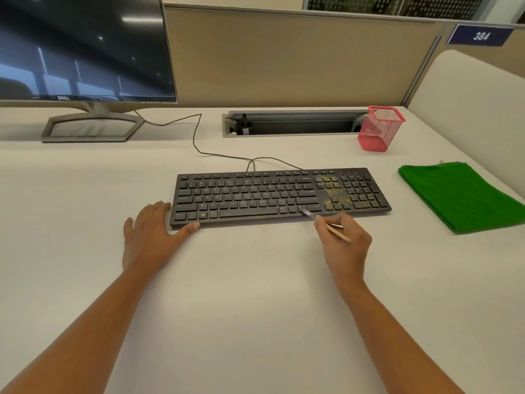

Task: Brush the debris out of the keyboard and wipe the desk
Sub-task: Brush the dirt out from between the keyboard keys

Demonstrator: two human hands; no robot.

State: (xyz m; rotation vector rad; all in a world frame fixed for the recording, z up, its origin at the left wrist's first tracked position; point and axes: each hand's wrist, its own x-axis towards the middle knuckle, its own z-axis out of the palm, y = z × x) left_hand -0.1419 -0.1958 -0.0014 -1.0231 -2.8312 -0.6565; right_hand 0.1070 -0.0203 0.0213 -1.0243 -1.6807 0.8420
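Both forearms reach in from the near edge of the pale desk (255, 294). The right hand (345, 247) pinches a thin wooden-handled brush (338, 231) between its fingers, pen-fashion. The low grip probably lets the pale bristle tip work between keys, and the tip rests on the bottom key row of the black keyboard (250, 194). The left hand (150, 233) lies flat, fingers straight. Its thumb is along the keyboard's front edge and its fingertips at the left end, seemingly bracing it against sliding. Yellowish debris (331, 191) lies mostly around the arrow keys and number pad, just right of the bristles, so brushing looks far from done. A folded green cloth (460, 194) waits well right, untouched, presumably for wiping.
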